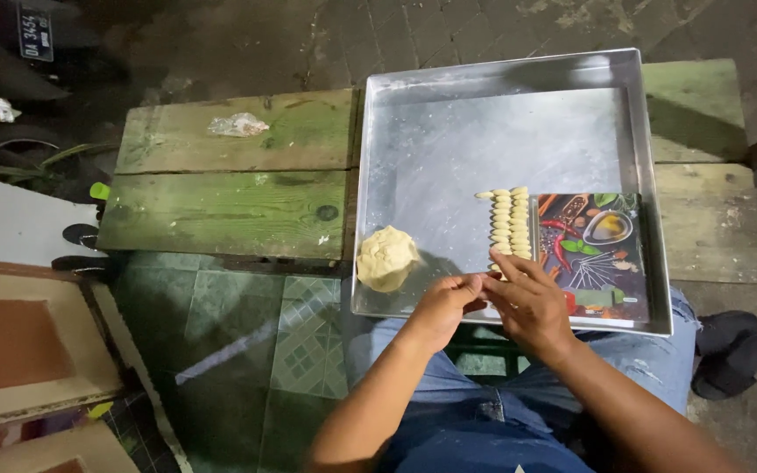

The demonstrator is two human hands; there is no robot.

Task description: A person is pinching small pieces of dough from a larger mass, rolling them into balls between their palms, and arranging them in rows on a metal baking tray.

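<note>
While both hands [488,302] pinch together over the metal tray [501,79], their hold is hidden.

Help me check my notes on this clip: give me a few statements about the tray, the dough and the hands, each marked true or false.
1. The dough ball sits at the near left corner of the metal tray. True.
2. Small shaped dough pieces lie in rows beside the printed cutting board. True.
3. The left hand rests on the dough ball. False: it meets the right hand at the tray's near edge, apart from the ball.
4. The tray stands on a tiled floor. False: it rests on a green wooden bench.
</note>
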